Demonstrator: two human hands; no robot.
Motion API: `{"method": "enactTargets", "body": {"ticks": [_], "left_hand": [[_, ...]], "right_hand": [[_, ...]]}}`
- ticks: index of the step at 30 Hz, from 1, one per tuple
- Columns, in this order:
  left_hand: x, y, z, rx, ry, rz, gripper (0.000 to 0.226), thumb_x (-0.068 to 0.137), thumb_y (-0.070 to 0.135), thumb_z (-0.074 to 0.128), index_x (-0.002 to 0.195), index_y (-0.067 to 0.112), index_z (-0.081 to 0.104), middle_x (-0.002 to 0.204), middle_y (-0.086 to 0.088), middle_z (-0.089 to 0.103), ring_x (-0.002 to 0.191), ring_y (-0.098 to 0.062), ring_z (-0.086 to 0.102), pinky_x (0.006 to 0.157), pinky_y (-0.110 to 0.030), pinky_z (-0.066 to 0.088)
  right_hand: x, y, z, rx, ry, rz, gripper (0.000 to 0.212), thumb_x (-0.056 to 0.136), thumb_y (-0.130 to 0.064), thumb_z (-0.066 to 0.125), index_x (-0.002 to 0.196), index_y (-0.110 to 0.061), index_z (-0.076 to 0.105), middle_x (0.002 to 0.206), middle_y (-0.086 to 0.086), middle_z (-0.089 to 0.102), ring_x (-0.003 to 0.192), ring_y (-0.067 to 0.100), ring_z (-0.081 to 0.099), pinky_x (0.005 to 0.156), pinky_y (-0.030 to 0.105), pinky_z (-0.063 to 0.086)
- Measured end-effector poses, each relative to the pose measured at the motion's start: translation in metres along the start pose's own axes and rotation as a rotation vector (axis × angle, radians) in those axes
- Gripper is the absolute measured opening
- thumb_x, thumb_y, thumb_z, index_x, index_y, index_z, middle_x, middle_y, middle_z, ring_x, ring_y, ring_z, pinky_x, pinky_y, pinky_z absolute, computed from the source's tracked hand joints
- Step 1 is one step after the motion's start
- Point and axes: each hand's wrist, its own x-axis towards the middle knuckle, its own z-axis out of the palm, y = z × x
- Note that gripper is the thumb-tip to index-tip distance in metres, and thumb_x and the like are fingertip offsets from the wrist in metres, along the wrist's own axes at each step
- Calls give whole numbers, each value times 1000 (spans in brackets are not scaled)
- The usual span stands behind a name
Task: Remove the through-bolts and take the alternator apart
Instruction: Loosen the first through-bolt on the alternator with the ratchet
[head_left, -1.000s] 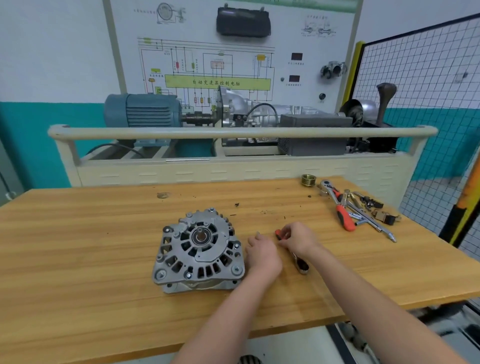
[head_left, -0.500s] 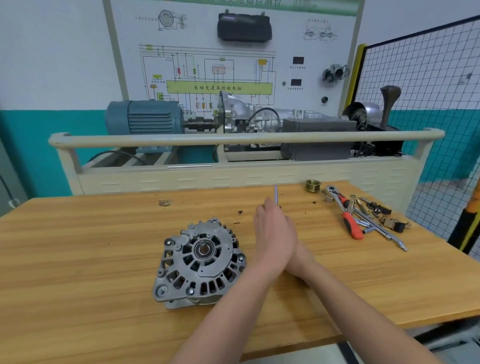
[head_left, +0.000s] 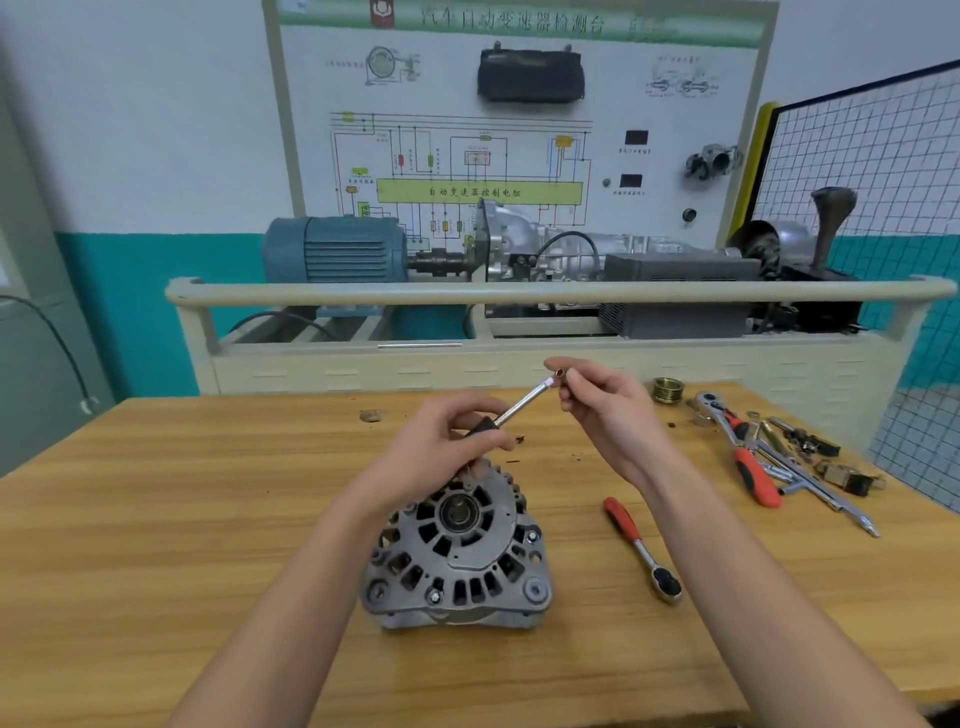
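Hands raised holding extension bar, alternator mid-table; ratchet beside

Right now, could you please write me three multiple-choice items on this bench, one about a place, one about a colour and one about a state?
1. Where does the small ratchet lie?
A. On the table, right of the alternator
B. On top of the alternator
C. In the left hand

2. What colour is its handle?
A. Blue
B. Red
C. Yellow

3. What is the state of the socket driver?
A. Lying flat on the table
B. Held in the air by both hands
C. Seated on a bolt

Key:
1 A, it rests on the wooden table beside the alternator.
2 B, the grip shows red.
3 B, the left hand grips the black handle and the right hand pinches the tip, above the alternator.
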Motion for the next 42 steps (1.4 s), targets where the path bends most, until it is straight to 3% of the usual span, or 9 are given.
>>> {"method": "enactTargets", "body": {"ticks": [3,6,10,15,20,24,27,33,42], "left_hand": [[-4,-4,-11,39,4,5,23,92,15,60,114,23,63,82,-1,74,57,-10,54,58,-29,46],[-5,-9,-16,85,22,22,26,92,14,60,117,20,63,77,-1,71,54,-7,50,53,-24,42],[-7,-12,-21,92,13,29,27,92,13,61,117,23,64,77,-2,71,49,-7,46,47,-21,39],[-9,-15,-26,144,-2,31,29,91,16,62,112,37,64,77,0,70,54,-11,44,47,-22,37],[-8,-14,-29,349,10,48,34,89,19,64,121,30,64,83,24,61,67,13,53,68,-20,45],[-8,-16,-32,434,29,51,34,90,19,63,124,27,63,77,30,52,62,19,48,60,-15,39],[-7,-17,-34,425,33,48,33,91,19,63,123,27,63,77,24,57,61,13,50,60,-19,41],[-7,-22,-35,405,59,29,33,91,18,63,123,26,63,81,17,61,61,8,51,63,-20,42],[-8,-21,-31,363,69,29,33,90,19,64,122,28,64,79,20,59,61,10,51,66,-23,42]], "right_hand": [[2,6,2,74,-28,17,21,88,1,55,101,-5,69,79,5,68,67,7,57,64,17,49],[4,11,7,104,-78,9,20,80,-9,59,96,-5,70,74,7,68,62,10,56,57,17,47],[4,16,11,38,-138,-23,19,82,-12,57,84,-12,76,68,5,65,58,8,53,53,17,42],[5,17,14,-53,-136,-23,18,93,-8,50,92,-1,67,62,1,57,55,9,44,52,17,37],[4,16,17,-197,-117,-27,24,98,-7,45,89,-6,68,58,-3,52,53,7,40,51,18,33],[2,11,14,-335,-207,50,17,93,-3,53,94,-8,70,67,-2,64,60,8,51,57,19,44],[0,12,16,-422,-267,95,21,91,3,55,95,-10,71,74,2,68,66,8,58,62,19,49],[3,12,25,-42,5,94,17,102,-11,38,97,-3,52,81,15,73,71,21,70,66,24,57],[0,13,38,101,-67,122,21,103,-16,38,90,-7,51,101,18,72,90,22,71,73,25,56]]}}
